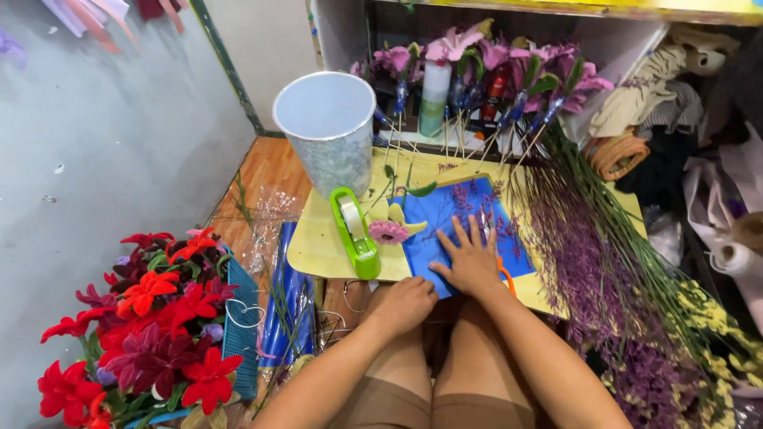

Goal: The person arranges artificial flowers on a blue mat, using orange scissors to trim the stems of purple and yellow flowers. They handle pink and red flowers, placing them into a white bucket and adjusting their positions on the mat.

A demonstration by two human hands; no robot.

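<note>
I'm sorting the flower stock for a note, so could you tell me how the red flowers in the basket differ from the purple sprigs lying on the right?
The red flowers have broad, bright petals; the purple sprigs carry tiny, fine blooms. The red flowers are bunched in a blue basket, while the purple sprigs lie loose, stems fanned across the yellow table edge. The red flowers sit left of the person's knees, the purple sprigs right. Both lie beyond either hand's touch.

Ahead of you: white cup (330, 127), green tape dispenser (354, 230) on yellow bench (318, 246). Left: red flowers (151, 318) in basket. Right: purple stems (580, 262).
</note>
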